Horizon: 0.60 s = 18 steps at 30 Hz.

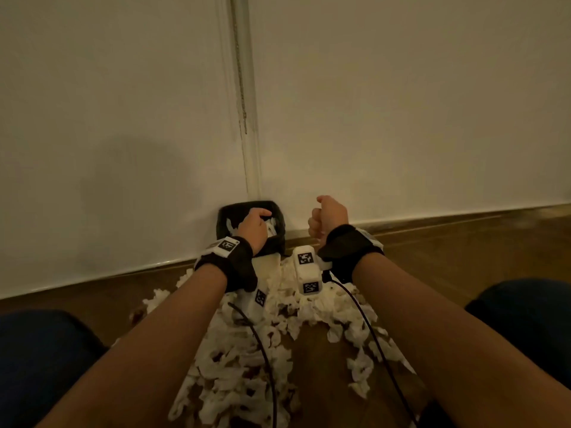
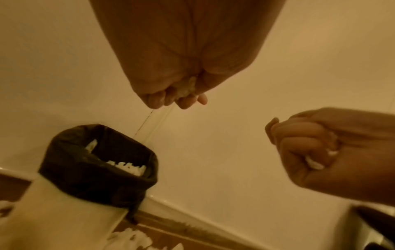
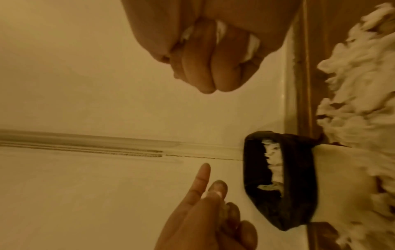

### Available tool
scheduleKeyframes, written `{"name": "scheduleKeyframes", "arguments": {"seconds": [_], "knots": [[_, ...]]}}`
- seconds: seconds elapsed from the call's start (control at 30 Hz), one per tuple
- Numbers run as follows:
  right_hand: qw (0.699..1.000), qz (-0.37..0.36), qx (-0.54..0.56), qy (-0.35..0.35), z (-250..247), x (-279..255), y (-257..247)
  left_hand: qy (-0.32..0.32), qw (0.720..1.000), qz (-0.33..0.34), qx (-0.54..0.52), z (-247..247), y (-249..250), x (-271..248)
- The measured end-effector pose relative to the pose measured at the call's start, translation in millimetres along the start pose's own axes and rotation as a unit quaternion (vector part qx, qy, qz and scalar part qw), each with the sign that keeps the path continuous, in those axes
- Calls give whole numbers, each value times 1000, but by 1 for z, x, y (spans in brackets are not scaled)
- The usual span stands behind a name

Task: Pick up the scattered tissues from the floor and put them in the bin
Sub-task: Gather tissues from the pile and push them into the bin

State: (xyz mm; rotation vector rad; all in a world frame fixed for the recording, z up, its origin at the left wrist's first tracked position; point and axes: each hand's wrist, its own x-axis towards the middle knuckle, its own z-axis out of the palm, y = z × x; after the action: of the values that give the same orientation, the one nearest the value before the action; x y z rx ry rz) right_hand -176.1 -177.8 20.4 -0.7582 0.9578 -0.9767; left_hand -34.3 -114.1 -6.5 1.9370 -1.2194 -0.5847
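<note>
A white bin with a black liner (image 1: 223, 222) (image 2: 96, 177) (image 3: 299, 177) stands against the wall and holds crumpled tissues. My left hand (image 1: 255, 222) (image 2: 177, 98) (image 3: 213, 203) hovers over its opening. Its fingers are curled round a small wad of tissue (image 2: 189, 88), with the index finger sticking out. My right hand (image 1: 327, 217) (image 2: 310, 148) (image 3: 213, 67) is a fist just right of the bin, above the floor. White tissue (image 3: 252, 44) shows between its fingers. A wide pile of scattered tissues (image 1: 241, 375) (image 3: 359, 84) covers the wooden floor in front of the bin.
A white wall with a vertical trim strip (image 1: 247, 88) and a skirting board (image 1: 463, 216) closes off the far side. Knees in dark blue trousers (image 1: 40, 359) (image 1: 522, 307) flank the pile. Two black cables (image 1: 265, 350) trail over the tissues.
</note>
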Motion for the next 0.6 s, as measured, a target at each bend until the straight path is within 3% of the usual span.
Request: {"name": "scheduleKeyframes", "arguments": {"seconds": [0.13, 0.27, 0.4, 0.53, 0.6], "knots": [[998, -26, -17, -56, 19, -12, -30, 23, 999, 22, -42, -20, 34, -2], [988, -42, -86, -123, 24, -24, -53, 30, 981, 44, -185, -37, 52, -10], [982, -73, -140, -102, 21, -26, -56, 81, 976, 76, -188, -49, 50, -16], [994, -47, -58, -76, 20, -27, -48, 96, 981, 108, -132, -56, 46, -22], [996, -37, -46, -72, 24, -28, -46, 95, 981, 90, -145, -60, 46, -23]]}}
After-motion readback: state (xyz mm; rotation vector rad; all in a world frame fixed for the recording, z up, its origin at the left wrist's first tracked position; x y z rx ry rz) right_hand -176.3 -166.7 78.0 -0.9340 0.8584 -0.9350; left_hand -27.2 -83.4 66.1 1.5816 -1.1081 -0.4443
